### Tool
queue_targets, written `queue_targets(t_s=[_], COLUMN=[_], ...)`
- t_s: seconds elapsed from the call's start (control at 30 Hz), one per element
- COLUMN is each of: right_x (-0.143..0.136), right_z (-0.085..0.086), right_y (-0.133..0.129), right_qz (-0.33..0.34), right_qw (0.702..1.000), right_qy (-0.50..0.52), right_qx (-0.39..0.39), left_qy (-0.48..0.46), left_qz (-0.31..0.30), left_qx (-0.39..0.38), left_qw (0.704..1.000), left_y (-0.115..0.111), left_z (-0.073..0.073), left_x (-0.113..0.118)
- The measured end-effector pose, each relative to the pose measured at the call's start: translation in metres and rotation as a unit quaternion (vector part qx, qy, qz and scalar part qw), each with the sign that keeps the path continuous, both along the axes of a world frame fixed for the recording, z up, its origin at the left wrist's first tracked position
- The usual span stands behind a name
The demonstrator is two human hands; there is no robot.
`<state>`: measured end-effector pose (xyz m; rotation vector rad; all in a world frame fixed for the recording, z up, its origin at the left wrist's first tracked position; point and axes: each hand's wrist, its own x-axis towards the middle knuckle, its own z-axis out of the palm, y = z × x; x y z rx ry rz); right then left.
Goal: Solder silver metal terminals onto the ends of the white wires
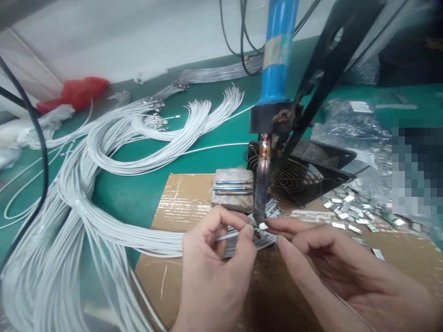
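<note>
My left hand point(214, 263) pinches the end of a thin white wire point(226, 236) between thumb and forefinger, right under the tip of a soldering iron point(262, 193). My right hand point(332, 263) comes in from the right, its thumb and forefinger pinched on a small metal piece point(263, 226) held at the iron's tip. The iron has a blue handle point(278, 50) and hangs upright in a black stand point(321, 78). Both fingertip pairs nearly touch at the tip.
Large bundles of white wires point(104, 184) spread over the green table point(138, 198) to the left. A cardboard sheet point(183, 198) lies under my hands. A grey block point(232, 190), a black fan point(304, 180), loose metal clips point(349, 214) and plastic bags point(349, 124) lie behind and right.
</note>
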<state>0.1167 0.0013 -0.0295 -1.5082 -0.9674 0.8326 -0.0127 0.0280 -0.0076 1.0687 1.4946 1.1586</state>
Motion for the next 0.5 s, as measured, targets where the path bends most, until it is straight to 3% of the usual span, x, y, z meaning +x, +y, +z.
queue_targets(t_s=[0.5], right_x=[-0.0013], right_z=[-0.0017], right_y=[0.0005], right_qz=[-0.002], right_qw=[1.000], right_qy=[0.005], right_qx=[0.024], left_qy=[0.006], left_qz=[-0.002], left_qx=[-0.003], left_qw=[1.000], left_y=[-0.0029], left_z=[-0.0014], left_x=[-0.0006])
